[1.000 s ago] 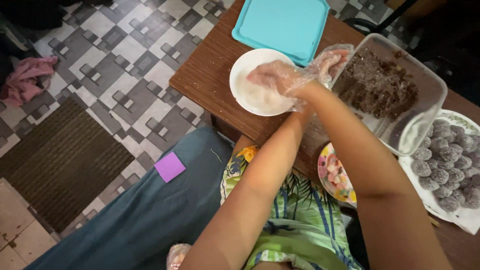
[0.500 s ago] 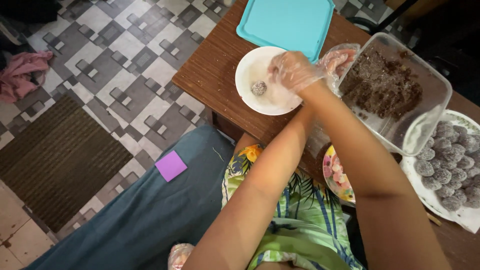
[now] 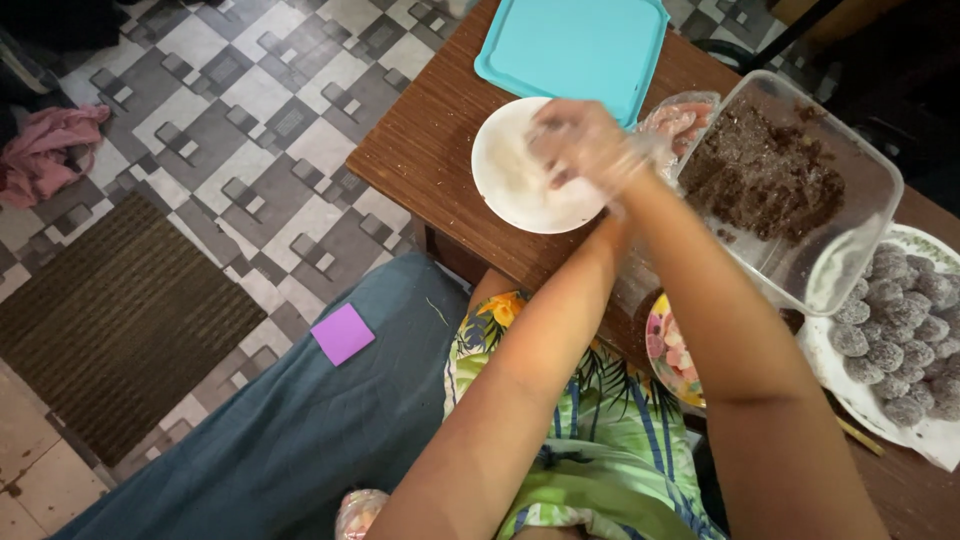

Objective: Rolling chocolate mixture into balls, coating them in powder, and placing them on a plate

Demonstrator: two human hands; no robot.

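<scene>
- Your right hand (image 3: 585, 140), in a thin clear plastic glove, hovers blurred over the white bowl (image 3: 515, 180); its fingers curl loosely downward, and whether they hold anything cannot be told.
- Your left hand (image 3: 678, 120), also gloved, lies partly hidden behind the right wrist, at the 3 o'clock side of the bowl and against the near corner of the clear plastic container (image 3: 840, 270); how far it is open cannot be told.
- The white bowl sits on the brown wooden table (image 3: 420, 150), holding a pale powdery coating.
- The turquoise lid (image 3: 570, 45) lies flat at the bowl's 12 o'clock, just beside it.
- The clear container, at the bowl's 3 o'clock, holds a dark brown crumbly mixture (image 3: 770, 180).
- At the container's 4 o'clock a white plate (image 3: 850, 395) carries a heap of coated dark balls (image 3: 895, 320).
- A small purple square (image 3: 342, 333) rests on the blue cloth (image 3: 250, 450) at 7 o'clock.
</scene>
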